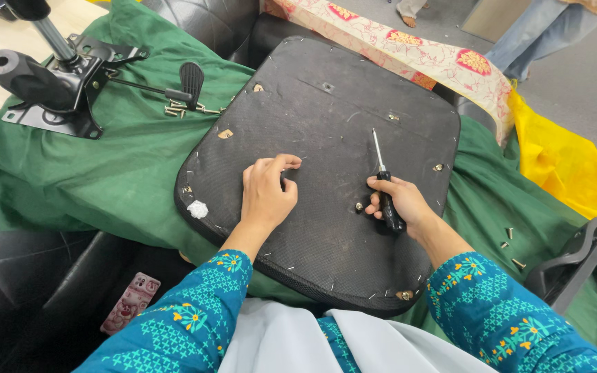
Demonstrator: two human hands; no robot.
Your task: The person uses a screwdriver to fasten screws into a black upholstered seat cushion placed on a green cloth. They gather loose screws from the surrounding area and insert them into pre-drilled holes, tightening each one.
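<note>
Upturned office-chair seat pan (pixel 326 179), black, rounded-square, fabric stapled round the rim, lying underside-up across the lap and on a rumpled green cloth (pixel 105 166). On its dusty underside, left hand (pixel 265 193) resting palm down near the middle, fingers curled in, tips pinched narrowly around a small dark part; what that part is, cannot tell. To the right of it, right hand (pixel 399 204) wrapped around the black handle of a slim steel-shafted screwdriver (pixel 383 181), shaft pointing away from the body and lying flat against the seat. Small metal bolt head (pixel 358 206) just beside the right fingers. Further threaded holes near the far edge and the right edge; a brass-coloured fitting (pixel 404 295) at the near rim, a scrap of white stuffing (pixel 197 209) at the left rim.

Teal patterned sleeves on both forearms, pale grey garment across the lap.

Further out, on the green cloth at upper left, a black metal tilt mechanism (pixel 57 86) with chrome gas column and lever, loose bolts (pixel 174 109) just beside the lever paddle. More loose screws (pixel 509 245) on the cloth at right, near a black plastic armrest frame (pixel 582 255). Yellow cloth (pixel 568 166) and a cream floral fabric strip (pixel 409 59) beyond the seat. Pink phone case (pixel 130 302) low at left on a black leather cushion (pixel 15 276). Another person's legs in jeans (pixel 540 34) at the top right.
</note>
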